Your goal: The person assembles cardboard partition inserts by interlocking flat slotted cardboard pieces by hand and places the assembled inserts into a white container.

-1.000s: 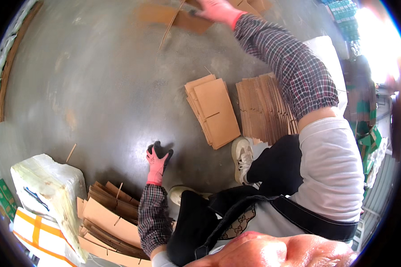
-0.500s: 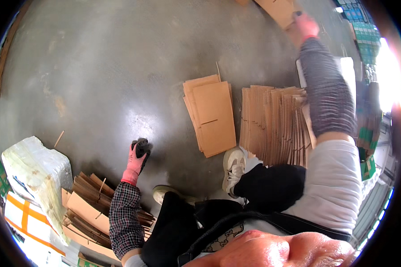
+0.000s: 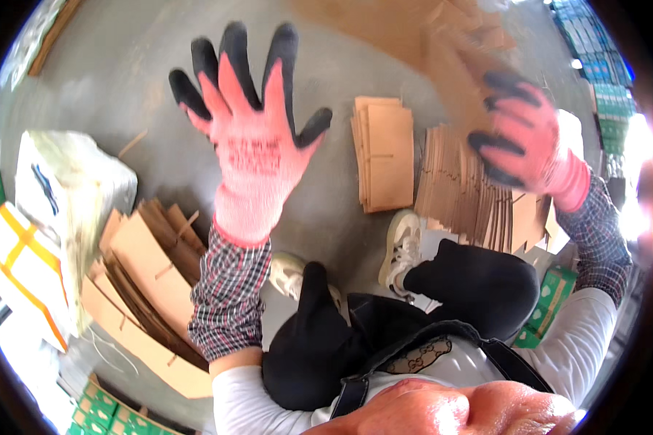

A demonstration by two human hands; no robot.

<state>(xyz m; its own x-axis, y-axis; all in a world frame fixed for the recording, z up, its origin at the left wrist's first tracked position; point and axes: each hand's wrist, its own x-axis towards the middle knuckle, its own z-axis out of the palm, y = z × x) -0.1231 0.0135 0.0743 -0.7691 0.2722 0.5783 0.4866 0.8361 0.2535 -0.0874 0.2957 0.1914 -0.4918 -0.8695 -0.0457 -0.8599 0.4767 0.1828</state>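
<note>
My left hand (image 3: 254, 145), in a pink glove with black fingertips, is raised over the floor. Its fingers are spread wide and hold nothing. To the right, my right hand (image 3: 533, 145), in a matching glove, has its fingers bent around the edge of a brown cardboard piece (image 3: 442, 69). The piece is in the air and smeared by motion, so its full shape and the exact grip are unclear. Below that hand stands a row of flattened cardboard cartons (image 3: 461, 188) on edge. A small pile of flat cartons (image 3: 388, 156) lies on the floor beside the row.
More folded cartons (image 3: 149, 254) lean together near my left forearm. Behind them is a white plastic-wrapped block (image 3: 72, 188), with a white box with orange tape (image 3: 25, 264) nearby. Green boxes (image 3: 551, 297) sit by my right knee. Blue and green stacks (image 3: 591, 43) line the far right.
My left hand has risen from low near the floor and spread its fingers. My right hand has come back nearer from the far right, with cardboard now swinging large across the upper view.
</note>
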